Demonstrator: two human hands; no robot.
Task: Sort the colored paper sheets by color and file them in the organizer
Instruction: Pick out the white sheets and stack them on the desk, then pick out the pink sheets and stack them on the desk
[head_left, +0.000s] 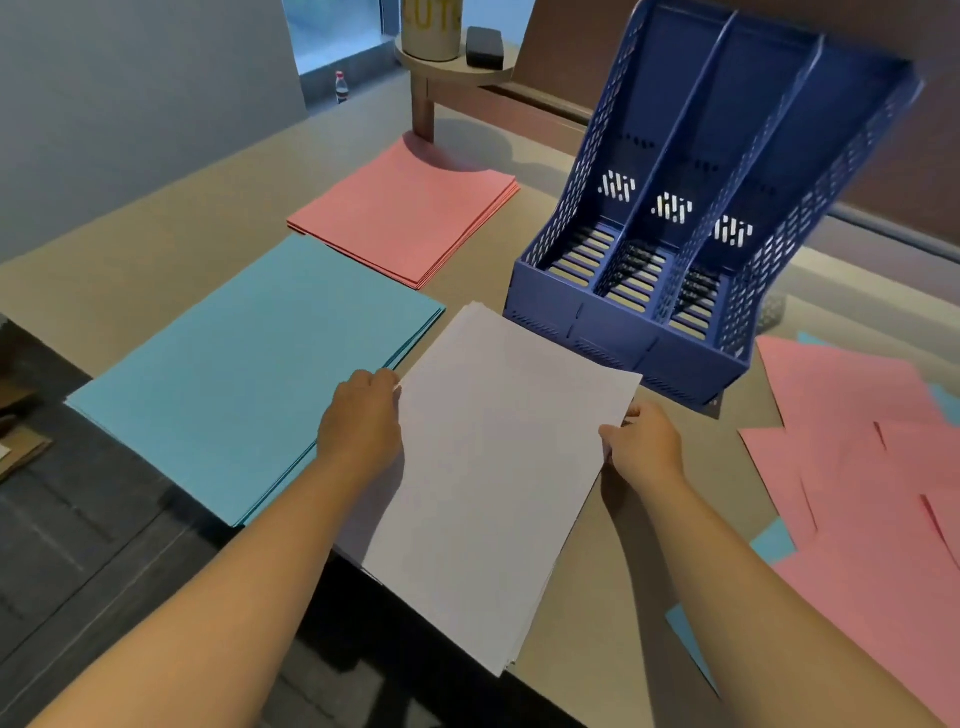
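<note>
- The left hand (363, 423) and right hand (644, 441) each curl fingers round a side edge of the white stack (498, 467) in the middle, likely to keep it neat.
- The blue stack (249, 374) at left and pink stack (405, 208) above it lie apart, one color each.
- The blue organizer (691, 218), upper right, has all slots bare.
- Loose pink sheets (857, 467) wait at right.

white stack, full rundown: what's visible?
The white stack is a neat pile of plain paper sheets, edges roughly squared, set at a slant, its near corner hanging over the table edge. The left hand grips its left edge, the right hand its right edge. It sits between the blue stack and the organizer.
</note>
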